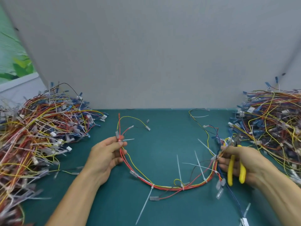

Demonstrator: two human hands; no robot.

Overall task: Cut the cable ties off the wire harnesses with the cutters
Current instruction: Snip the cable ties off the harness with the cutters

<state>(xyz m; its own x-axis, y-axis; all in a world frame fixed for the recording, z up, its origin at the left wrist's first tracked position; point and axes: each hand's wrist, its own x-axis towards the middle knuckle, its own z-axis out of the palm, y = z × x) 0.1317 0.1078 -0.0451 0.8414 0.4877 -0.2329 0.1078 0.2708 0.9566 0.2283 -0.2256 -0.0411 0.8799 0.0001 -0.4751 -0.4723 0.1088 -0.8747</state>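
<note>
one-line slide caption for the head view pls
Left hand pinches one end of a tied wire harness; right hand holds the other end plus yellow-handled cutters.

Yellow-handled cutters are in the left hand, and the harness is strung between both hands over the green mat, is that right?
Not quite. The head view shows the yellow-handled cutters gripped in the right hand, not the left hand. The rest stands: the harness is strung between both hands over the green mat.
</note>
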